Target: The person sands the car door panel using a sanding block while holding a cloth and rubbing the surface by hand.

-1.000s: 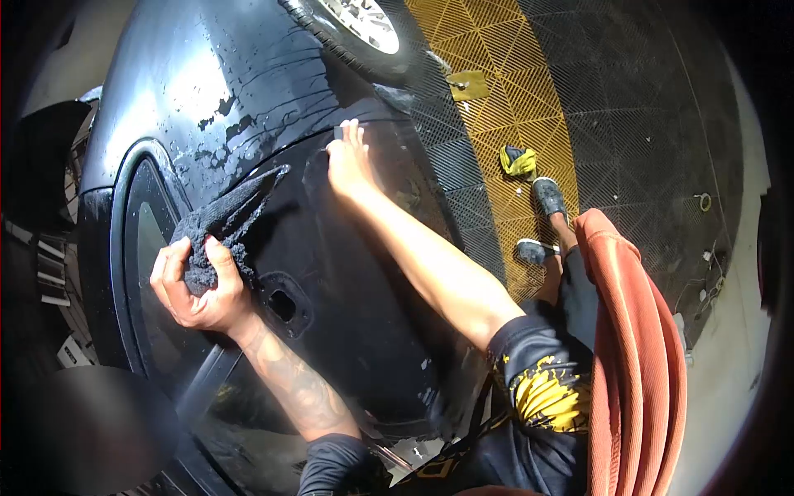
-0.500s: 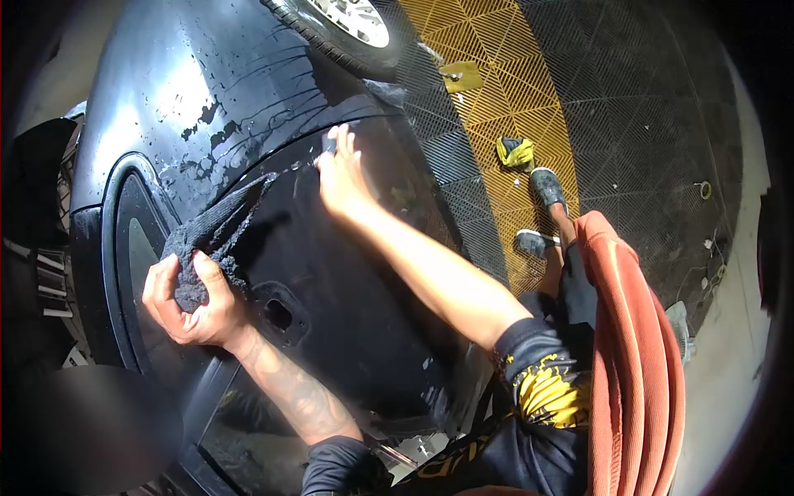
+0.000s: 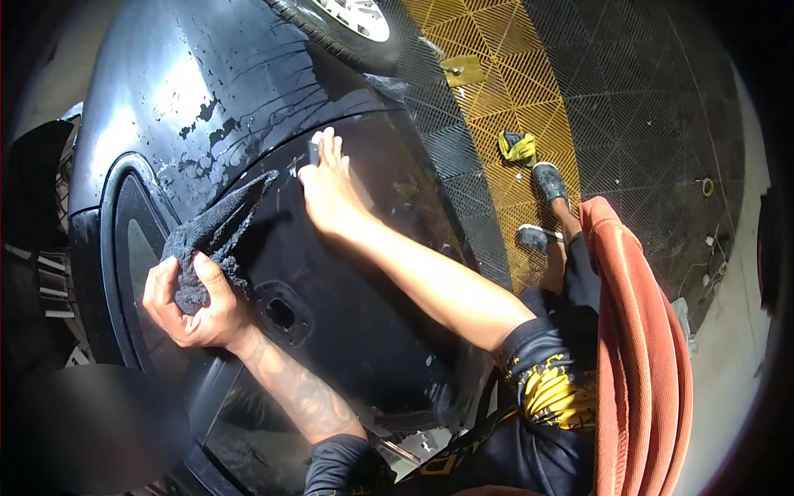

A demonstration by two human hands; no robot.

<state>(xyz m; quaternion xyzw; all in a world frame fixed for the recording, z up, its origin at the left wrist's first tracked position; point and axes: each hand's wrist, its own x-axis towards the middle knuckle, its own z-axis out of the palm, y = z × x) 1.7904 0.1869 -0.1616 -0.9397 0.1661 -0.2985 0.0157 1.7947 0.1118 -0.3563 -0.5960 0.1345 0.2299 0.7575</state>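
Observation:
A dark, thick towel (image 3: 194,264) is bunched in my left hand (image 3: 203,302), its fingers and thumb closed round it. One corner of the towel stretches up over the dark car door panel (image 3: 347,289). My right hand (image 3: 332,186) lies against the same panel, close to its seam with the fender (image 3: 240,107). Beneath those fingertips a small dark flat block (image 3: 314,152) partly shows; its exact kind is unclear. Wet streaks mark the paint beside it. Below the towel, the panel has an opening (image 3: 281,314) ringed by a dull patch.
A car wheel (image 3: 356,21) is at the top. Yellow and black grid floor tiles (image 3: 488,99) run along the car. On them lie a yellow-and-dark cloth (image 3: 518,147) and a flat yellow piece (image 3: 461,71). A reddish-brown corduroy cloth (image 3: 641,355) hangs at the right.
My right hand has slid a little left and down along the panel with the small block. My left hand and the towel stay nearly where they were.

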